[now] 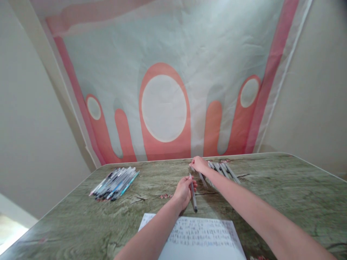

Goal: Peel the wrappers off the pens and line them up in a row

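Note:
My left hand [185, 191] is closed around a pen [193, 195] with a clear barrel and a dark end, its tip pointing away from me above the table. Farther off, my right hand [200, 164] is closed in a pinch close to the table's far edge; whatever its fingertips may hold is too small to make out. Just below that hand lies another pen [202, 179]. A row of clear pens [222, 169] is laid side by side to its right, partly hidden by my right forearm.
A pile of pens [116, 183], with a light blue one on its right side, lies on the left of the wood-patterned table [81, 227]. A sheet of paper with handwriting [203, 234] is nearest me, partly under my left forearm. A printed cloth [200, 65] hangs behind the table.

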Available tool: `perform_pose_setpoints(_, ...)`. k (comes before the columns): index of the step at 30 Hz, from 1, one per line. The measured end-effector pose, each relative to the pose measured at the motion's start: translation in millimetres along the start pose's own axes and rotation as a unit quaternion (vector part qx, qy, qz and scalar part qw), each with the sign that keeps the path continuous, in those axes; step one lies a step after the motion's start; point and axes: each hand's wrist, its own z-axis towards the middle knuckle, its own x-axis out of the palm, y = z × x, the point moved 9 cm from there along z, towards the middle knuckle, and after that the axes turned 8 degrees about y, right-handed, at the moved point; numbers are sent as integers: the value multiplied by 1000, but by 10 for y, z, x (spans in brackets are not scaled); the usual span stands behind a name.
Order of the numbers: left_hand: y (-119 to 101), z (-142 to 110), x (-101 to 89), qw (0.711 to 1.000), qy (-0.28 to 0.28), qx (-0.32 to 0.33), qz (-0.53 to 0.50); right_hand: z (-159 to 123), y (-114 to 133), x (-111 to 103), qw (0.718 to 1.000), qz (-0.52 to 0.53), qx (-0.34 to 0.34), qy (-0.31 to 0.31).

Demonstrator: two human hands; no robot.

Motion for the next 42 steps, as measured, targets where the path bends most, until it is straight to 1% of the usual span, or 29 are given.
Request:
perform_pose_setpoints(3, 7, 17, -13, 1000, 3, 0, -2, -4, -8, -23, 1000, -26, -9, 3)
perform_pose_setpoints(5, 15, 25, -19, 1000, 3, -4, -2, -5, 7, -56, 999, -36, -28, 8)
perform_pose_setpoints(8, 17, 22, -13, 1000, 4, -7, -1, -19, 74, -98, 995, -40, -82, 26)
perform_pose_setpoints(12, 5, 0, 8, 1000, 3, -7, -5, -98, 155, -92, 986, -39, -152, 53)
perform_pose_setpoints(17, 2, -15, 16, 1000, 4, -11, -3, -179, 143, -43, 982, -33, -177, 49)
perform_pose_setpoints(22, 0, -17, 13, 1000, 4, -13, -1, -172, 94, -32, 983, -17, -176, 46)
perform_pose_setpoints(26, -6, -24, 16, 1000, 1, -14, -1, -183, 83, -79, 984, 5, -173, 42)
perform_pose_setpoints(30, 0, -16, 11, 1000, 2, -13, -17, -258, 158, -184, 983, 41, -174, 30)
perform_pose_setpoints(33, 15, -3, 5, 999, 6, -13, -38, -398, 273, -207, 979, 80, -184, 40)
perform_pose_setpoints(36, 13, 6, 10, 998, 12, -6, -62, -610, 341, -146, 976, 120, -178, 46)
perform_pose_setpoints(39, -38, 22, 28, 994, 28, 20, -101, -842, 302, -24, 975, 167, -140, 44)
perform_pose_setpoints(41, -96, 34, 1, 990, 25, 45, -132, -969, 199, 149, 957, 264, -74, 91)
perform_pose_setpoints(42, -127, 39, -27, 988, 18, 57, -145, -1030, 181, 214, 948, 294, -58, 108)
